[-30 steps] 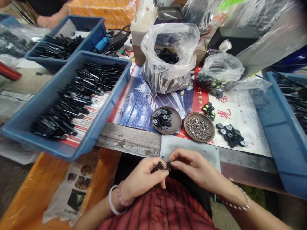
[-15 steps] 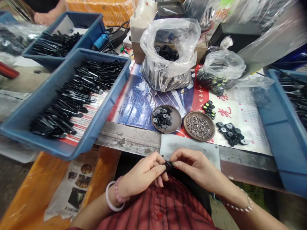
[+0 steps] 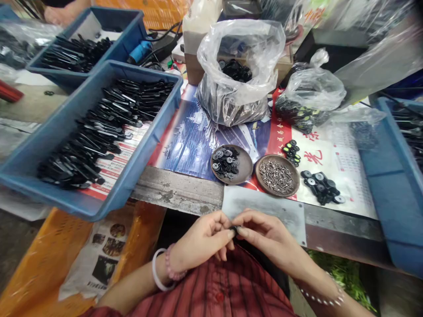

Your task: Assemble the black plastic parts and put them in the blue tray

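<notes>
Between my fingertips is a small black plastic part (image 3: 235, 230), mostly covered, so its exact kind does not show. My left hand (image 3: 211, 235) pinches it with thumb and curled fingers. My right hand (image 3: 261, 231) grips the same part from the other side. Both hands are over the near edge of a pale metal plate (image 3: 284, 215). Beyond them stand a round dish of small metal rivets or pins (image 3: 277, 176) and a dish of black and grey discs (image 3: 226, 163). To the right lie a pile of black round parts (image 3: 320, 187) and a few black parts with yellow-green centres (image 3: 291, 152).
A blue bin (image 3: 115, 198) of long black pieces stands at left, another blue bin (image 3: 132, 22) behind it. An open plastic bag (image 3: 231, 105) and a smaller bag (image 3: 310, 97) hold black parts. At right is a blue bin (image 3: 380, 176). Another person's hand (image 3: 54, 15) shows top left.
My fingertips have closed in on the black part, and less of it shows now. My right hand has shifted slightly, its fingers nearer my left. The view has moved a little.
</notes>
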### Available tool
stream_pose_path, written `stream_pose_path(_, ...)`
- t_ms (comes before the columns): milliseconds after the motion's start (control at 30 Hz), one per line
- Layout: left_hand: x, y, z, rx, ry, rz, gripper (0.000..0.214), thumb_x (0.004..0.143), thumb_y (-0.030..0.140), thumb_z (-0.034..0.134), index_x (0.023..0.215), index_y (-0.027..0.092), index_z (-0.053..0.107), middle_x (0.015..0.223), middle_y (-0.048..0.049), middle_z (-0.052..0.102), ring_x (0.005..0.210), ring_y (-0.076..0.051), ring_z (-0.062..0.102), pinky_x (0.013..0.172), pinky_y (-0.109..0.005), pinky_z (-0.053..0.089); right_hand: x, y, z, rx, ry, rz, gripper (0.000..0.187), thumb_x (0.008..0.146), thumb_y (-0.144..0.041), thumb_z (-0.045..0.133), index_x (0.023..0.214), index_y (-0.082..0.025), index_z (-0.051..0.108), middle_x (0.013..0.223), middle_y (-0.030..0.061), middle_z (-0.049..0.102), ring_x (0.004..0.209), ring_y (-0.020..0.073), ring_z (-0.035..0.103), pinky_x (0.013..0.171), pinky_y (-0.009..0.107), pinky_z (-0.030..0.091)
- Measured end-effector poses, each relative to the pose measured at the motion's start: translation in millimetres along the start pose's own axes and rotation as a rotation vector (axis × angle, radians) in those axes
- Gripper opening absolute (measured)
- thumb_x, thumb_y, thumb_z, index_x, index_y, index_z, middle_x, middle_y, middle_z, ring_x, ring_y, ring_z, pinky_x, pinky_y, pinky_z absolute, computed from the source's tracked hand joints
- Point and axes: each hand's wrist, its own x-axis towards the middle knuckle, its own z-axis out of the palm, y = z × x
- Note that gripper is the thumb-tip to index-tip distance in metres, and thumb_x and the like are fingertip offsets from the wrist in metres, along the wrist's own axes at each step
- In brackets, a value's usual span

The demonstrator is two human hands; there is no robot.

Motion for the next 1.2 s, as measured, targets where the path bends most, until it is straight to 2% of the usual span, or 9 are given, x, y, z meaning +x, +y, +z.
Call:
stream_pose_path(167,1.0,1.1,-1.1,-0.183,-0.150,-0.014,0.033,0.085,0.044,0.072,0.087,0.014,0.057,0.069,-0.0039,0.070,0.040,-0.004,0.051,0.039,-0.014,0.035,-0.5,17.0,6.7,0.399,-0.055,0.000,0.017,0.091,-0.033,0.072,0.101,-0.020,0.072,0.089,0.0004,0.060,0.064,0.0119,0.067,0.070,0.028,0.056)
stream_pose_path(300,-2.0,-1.7,3.1,-0.246,-0.145,0.013,0.030,0.087,0.040,0.071,0.086,0.013,0.059,0.068,-0.0033,0.069,0.040,-0.004,0.049,0.039,-0.014,0.034,-2.1,22.0,13.7,0.468,-0.062,-0.036,0.018,0.091,-0.034,0.073,0.101,-0.020,0.072,0.087,-0.0003,0.058,0.061,0.0114,0.067,0.068,0.028,0.057)
stream_pose_path(433,-6.8,-5.7,7.0,-0.233,-0.100,0.074,0.028,0.089,0.038,0.070,0.083,0.015,0.056,0.062,0.0007,0.066,0.038,-0.002,0.048,0.039,-0.012,0.033,-3.8,18.5,16.5,0.393,-0.067,-0.139,0.017,0.095,-0.034,0.067,0.105,-0.022,0.072,0.084,0.0000,0.058,0.063,0.0115,0.067,0.068,0.027,0.056)
stream_pose_path(600,-7.1,-8.6,9.6,-0.259,-0.209,0.069,0.027,0.092,0.039,0.067,0.087,0.017,0.052,0.067,-0.0024,0.072,0.038,-0.007,0.058,0.038,-0.013,0.040,-8.0,19.1,15.0,0.285,-0.022,-0.210,0.018,0.094,-0.038,0.068,0.106,-0.026,0.075,0.085,0.0014,0.056,0.073,0.0129,0.062,0.071,0.027,0.051)
stream_pose_path(800,-4.7,-10.7,17.1,-0.341,-0.163,0.139,0.032,0.089,0.041,0.070,0.081,0.019,0.048,0.057,0.0032,0.066,0.030,-0.001,0.039,0.031,-0.009,0.025,-11.3,12.3,16.3,-0.031,0.050,-0.404,0.024,0.100,-0.043,0.057,0.114,-0.029,0.072,0.085,0.0023,0.058,0.081,0.0163,0.056,0.075,0.029,0.044)
stream_pose_path(933,-3.4,-8.9,15.3,-0.319,-0.148,0.114,0.031,0.089,0.040,0.071,0.081,0.018,0.050,0.055,0.0039,0.062,0.032,-0.001,0.035,0.032,-0.010,0.022,-11.2,6.2,13.6,-0.094,0.041,-0.408,0.027,0.100,-0.045,0.057,0.116,-0.028,0.072,0.087,0.0028,0.060,0.081,0.0161,0.057,0.074,0.028,0.045)
stream_pose_path(1033,-3.2,-5.0,12.8,-0.294,-0.119,0.078,0.029,0.089,0.041,0.071,0.085,0.017,0.055,0.054,0.0039,0.061,0.033,0.000,0.032,0.033,-0.011,0.020,-12.7,2.6,2.3,-0.146,0.042,-0.375,0.031,0.099,-0.047,0.059,0.118,-0.025,0.070,0.088,0.0030,0.062,0.079,0.0156,0.058,0.073,0.027,0.047)
stream_pose_path(1100,-3.4,-3.1,12.6,-0.272,-0.103,0.065,0.031,0.088,0.043,0.072,0.085,0.016,0.056,0.053,0.0038,0.061,0.032,0.000,0.030,0.033,-0.011,0.019,-14.4,-2.4,-12.4,-0.216,0.132,-0.365,0.030,0.098,-0.045,0.060,0.115,-0.023,0.070,0.088,0.0036,0.064,0.079,0.0160,0.060,0.073,0.027,0.049)
stream_pose_path(1200,-3.3,-2.6,13.6,-0.246,-0.084,0.048,0.035,0.085,0.046,0.074,0.083,0.016,0.057,0.052,0.0034,0.061,0.032,0.000,0.029,0.033,-0.011,0.018,-14.4,-15.1,-45.6,-0.324,0.409,-0.329,0.021,0.097,-0.038,0.062,0.106,-0.021,0.070,0.086,0.0042,0.068,0.076,0.0165,0.062,0.068,0.026,0.050)
